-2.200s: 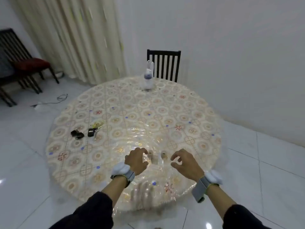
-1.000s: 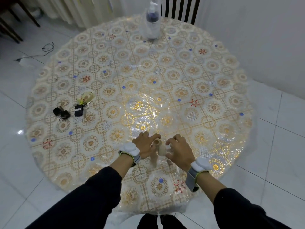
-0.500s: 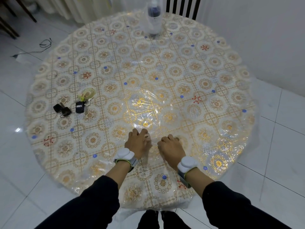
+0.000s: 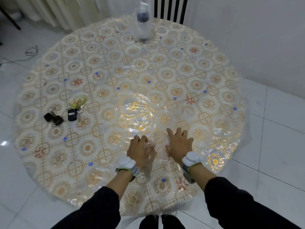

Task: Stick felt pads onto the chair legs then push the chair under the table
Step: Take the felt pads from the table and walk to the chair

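Head view: left hand (image 4: 140,150) maybe pinching small felt pads (image 4: 151,144), blurred; right hand (image 4: 179,144) flat, released. Pads light, flimsy; pinch edges.

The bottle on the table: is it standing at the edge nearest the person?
No, the bottle stands at the far side of the table, in front of the dark chair.
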Motion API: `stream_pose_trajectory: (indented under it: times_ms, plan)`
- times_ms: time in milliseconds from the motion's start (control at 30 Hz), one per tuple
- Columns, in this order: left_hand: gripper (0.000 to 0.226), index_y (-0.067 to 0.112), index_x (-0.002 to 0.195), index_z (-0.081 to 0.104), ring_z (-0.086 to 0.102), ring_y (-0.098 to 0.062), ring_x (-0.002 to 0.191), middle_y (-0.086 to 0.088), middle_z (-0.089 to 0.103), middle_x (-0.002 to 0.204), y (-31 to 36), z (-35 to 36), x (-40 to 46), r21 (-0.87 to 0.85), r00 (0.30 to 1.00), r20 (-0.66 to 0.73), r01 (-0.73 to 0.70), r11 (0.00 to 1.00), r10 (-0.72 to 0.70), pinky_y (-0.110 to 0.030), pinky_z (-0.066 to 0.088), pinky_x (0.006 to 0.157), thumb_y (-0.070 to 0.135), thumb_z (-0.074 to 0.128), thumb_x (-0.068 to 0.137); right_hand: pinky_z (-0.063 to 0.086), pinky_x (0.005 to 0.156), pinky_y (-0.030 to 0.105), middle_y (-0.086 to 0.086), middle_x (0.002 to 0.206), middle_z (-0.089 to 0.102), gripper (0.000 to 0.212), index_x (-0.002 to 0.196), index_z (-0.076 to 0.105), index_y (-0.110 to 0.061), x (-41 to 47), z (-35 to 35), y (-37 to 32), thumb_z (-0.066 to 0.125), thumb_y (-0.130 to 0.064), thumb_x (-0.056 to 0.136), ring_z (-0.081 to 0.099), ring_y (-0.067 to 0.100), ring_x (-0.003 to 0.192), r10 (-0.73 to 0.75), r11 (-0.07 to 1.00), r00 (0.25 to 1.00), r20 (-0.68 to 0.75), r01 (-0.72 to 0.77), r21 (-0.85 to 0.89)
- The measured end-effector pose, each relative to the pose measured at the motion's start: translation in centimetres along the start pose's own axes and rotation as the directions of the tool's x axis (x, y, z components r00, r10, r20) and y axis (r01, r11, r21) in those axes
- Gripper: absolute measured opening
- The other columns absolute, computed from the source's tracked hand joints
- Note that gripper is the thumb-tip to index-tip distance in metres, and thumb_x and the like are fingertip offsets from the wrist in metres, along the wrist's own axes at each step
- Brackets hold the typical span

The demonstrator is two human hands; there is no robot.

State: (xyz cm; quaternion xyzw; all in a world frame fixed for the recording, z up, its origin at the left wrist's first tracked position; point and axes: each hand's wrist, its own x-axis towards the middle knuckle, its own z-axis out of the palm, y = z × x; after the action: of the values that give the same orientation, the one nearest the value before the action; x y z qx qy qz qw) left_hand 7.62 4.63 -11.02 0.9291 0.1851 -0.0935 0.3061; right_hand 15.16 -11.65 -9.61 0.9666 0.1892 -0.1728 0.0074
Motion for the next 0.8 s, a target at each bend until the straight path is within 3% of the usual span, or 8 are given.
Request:
stream_pose_trajectory:
  times_ms: [167,333,433,533,633,800]
  plan:
    - [0.04,0.01,0.107,0.056,0.055,-0.029,0.089,-0.007,0.045,0.105,0.4,0.3,0.5,-0.079,0.999,0.013,0.042,0.996,-0.041,-0.035,0.043,0.071,0.046,0.061,0.091,0.042,0.067,0.038,0.019,0.131,0.038,0.032,0.125,0.045,-0.009,1.2,0.9,0.5,0.048,-0.023,0.096,0.042,0.04,0.113,-0.047,0.998,0.997,0.057,0.045,0.036]
    - [0.032,0.011,0.111,0.057,0.051,-0.021,0.079,-0.005,0.046,0.106,1.0,1.2,0.1,-0.164,0.995,-0.014,0.091,0.982,-0.094,-0.027,0.034,0.068,0.037,0.064,0.092,0.047,0.074,0.04,0.017,0.111,0.056,0.033,0.113,0.055,-0.006,1.2,0.5,2.2,0.052,-0.032,0.094,0.057,0.037,0.094,0.013,0.947,0.994,0.112,-0.049,0.318]
    - [0.028,0.01,0.113,0.056,0.053,-0.026,0.081,-0.01,0.046,0.11,1.5,1.6,-0.8,-0.139,1.0,-0.003,-0.012,0.99,0.012,-0.029,0.035,0.068,0.031,0.061,0.095,0.048,0.072,0.043,0.017,0.098,0.064,0.033,0.104,0.059,-0.005,-0.9,0.5,3.0,0.052,-0.035,0.095,0.06,0.035,0.087,0.12,0.845,0.988,0.097,-0.153,0.512]
    - [0.029,0.005,0.116,0.054,0.049,-0.033,0.077,-0.016,0.045,0.112,2.6,1.7,-1.5,-0.082,0.989,0.039,-0.138,0.987,0.142,-0.034,0.036,0.066,0.026,0.057,0.097,0.048,0.071,0.042,0.013,0.098,0.067,0.028,0.102,0.062,-0.009,-3.8,0.8,3.7,0.05,-0.034,0.096,0.061,0.033,0.088,0.161,0.785,0.986,0.038,-0.152,0.6]
    - [0.03,0.0,0.113,0.054,0.055,-0.04,0.08,-0.018,0.046,0.114,6.0,1.2,-3.6,-0.049,0.964,0.047,-0.259,0.965,0.261,-0.033,0.036,0.063,0.025,0.059,0.097,0.041,0.071,0.032,0.009,0.106,0.064,0.028,0.112,0.064,-0.02,-8.3,0.1,5.4,0.044,-0.033,0.098,0.06,0.03,0.096,0.171,0.828,0.985,-0.009,-0.139,0.543]
    - [0.027,0.006,0.11,0.05,0.06,-0.039,0.09,-0.013,0.062,0.11,11.0,0.9,-8.4,-0.047,0.916,0.09,-0.389,0.92,0.392,-0.041,0.047,0.074,0.031,0.053,0.099,0.042,0.074,0.033,0.009,0.106,0.061,0.028,0.111,0.063,-0.023,-15.3,-0.9,7.6,0.047,-0.04,0.096,0.059,0.028,0.097,0.229,0.858,0.969,-0.096,-0.154,0.49]
